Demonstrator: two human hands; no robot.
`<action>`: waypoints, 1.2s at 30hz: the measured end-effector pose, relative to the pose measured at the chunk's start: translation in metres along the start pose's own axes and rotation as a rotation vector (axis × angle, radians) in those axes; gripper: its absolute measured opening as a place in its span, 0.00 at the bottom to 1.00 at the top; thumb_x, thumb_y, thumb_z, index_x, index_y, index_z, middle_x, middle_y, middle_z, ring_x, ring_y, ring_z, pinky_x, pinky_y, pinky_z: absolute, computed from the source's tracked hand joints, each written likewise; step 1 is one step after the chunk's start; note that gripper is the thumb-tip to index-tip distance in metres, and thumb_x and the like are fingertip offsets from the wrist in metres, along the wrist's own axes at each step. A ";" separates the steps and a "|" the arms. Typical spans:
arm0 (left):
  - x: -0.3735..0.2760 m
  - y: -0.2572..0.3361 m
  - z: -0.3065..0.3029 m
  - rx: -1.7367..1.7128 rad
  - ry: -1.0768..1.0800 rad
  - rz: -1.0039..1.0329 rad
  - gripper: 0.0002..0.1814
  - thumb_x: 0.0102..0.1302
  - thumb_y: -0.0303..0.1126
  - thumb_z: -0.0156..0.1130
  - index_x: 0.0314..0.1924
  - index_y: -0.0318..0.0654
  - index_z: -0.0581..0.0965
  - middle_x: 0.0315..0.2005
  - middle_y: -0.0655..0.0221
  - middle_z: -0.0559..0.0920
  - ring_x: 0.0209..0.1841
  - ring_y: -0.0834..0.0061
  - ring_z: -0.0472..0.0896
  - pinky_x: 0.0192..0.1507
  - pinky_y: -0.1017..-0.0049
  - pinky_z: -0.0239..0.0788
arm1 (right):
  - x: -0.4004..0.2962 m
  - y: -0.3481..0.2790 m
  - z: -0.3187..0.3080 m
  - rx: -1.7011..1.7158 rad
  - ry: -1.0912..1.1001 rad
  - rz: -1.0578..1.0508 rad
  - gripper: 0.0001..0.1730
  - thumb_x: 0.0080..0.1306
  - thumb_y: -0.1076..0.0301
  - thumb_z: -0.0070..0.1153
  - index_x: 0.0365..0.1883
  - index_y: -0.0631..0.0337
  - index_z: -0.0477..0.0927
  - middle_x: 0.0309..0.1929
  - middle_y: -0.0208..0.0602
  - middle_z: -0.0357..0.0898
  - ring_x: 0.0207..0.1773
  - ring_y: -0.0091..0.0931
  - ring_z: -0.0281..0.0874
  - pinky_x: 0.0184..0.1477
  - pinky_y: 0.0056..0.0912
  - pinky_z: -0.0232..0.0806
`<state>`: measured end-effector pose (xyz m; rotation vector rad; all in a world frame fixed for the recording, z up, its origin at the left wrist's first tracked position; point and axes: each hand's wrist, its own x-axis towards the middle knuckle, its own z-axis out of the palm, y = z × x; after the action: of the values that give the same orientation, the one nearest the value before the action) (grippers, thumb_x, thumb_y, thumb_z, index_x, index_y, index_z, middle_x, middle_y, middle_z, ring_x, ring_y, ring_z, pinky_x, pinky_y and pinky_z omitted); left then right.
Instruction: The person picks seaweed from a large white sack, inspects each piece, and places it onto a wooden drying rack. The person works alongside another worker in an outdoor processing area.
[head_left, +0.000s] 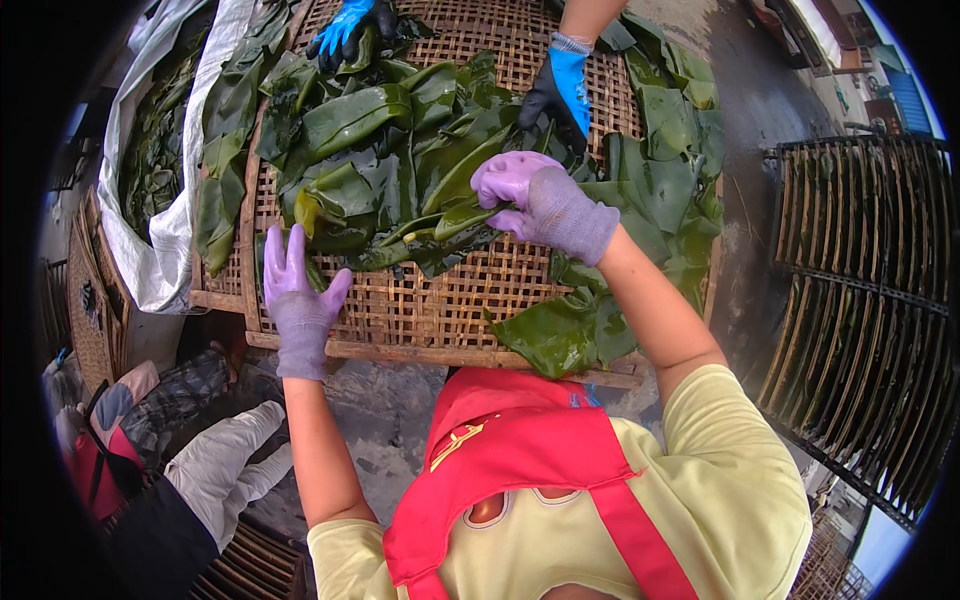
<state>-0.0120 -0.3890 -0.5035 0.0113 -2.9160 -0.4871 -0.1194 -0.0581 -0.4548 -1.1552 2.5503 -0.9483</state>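
Note:
Wet green kelp blades (352, 124) lie folded and overlapping on a woven bamboo tray (442, 311) in front of me. My right hand (525, 191), in a lilac coated glove, has its fingers curled and thumb closed around the end of a narrow kelp blade (465, 219). At the tray's near left side, my left hand (296, 277) wears a matching glove and has its fingers spread. Its fingertips are beside a strip of kelp along the edge; whether they press on it is hard to tell. A broad kelp piece (551, 326) overhangs the near right edge.
Across the tray, another person's blue-and-black gloved hands (349, 34) touch the kelp. A white woven sack (169, 259) of kelp stands left. Racks of loaded trays (855, 300) stand right. A person in light trousers (225, 457) is at lower left.

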 end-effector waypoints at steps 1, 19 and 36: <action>-0.005 0.027 -0.013 -0.237 0.000 0.037 0.45 0.45 0.37 0.74 0.65 0.42 0.67 0.68 0.49 0.61 0.69 0.51 0.61 0.67 0.62 0.60 | -0.004 -0.015 -0.001 -0.019 0.078 -0.084 0.17 0.43 0.74 0.66 0.28 0.55 0.70 0.35 0.30 0.76 0.45 0.36 0.76 0.48 0.40 0.69; -0.016 0.130 0.036 -1.728 -0.541 -0.100 0.59 0.50 0.53 0.74 0.72 0.31 0.52 0.70 0.57 0.59 0.72 0.66 0.58 0.73 0.66 0.46 | -0.115 -0.054 0.018 1.174 0.024 0.420 0.10 0.62 0.69 0.61 0.34 0.58 0.70 0.35 0.24 0.72 0.37 0.15 0.67 0.42 0.20 0.64; -0.066 0.176 0.060 -1.601 -0.518 -0.221 0.45 0.53 0.46 0.73 0.66 0.34 0.64 0.61 0.61 0.72 0.65 0.67 0.68 0.67 0.65 0.55 | -0.140 -0.062 0.009 1.809 0.237 0.541 0.09 0.67 0.65 0.57 0.40 0.57 0.73 0.42 0.31 0.77 0.43 0.21 0.76 0.49 0.28 0.71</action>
<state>0.0455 -0.2003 -0.5141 -0.0167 -1.9687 -2.8909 0.0175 0.0089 -0.4359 0.2000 0.9125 -2.2581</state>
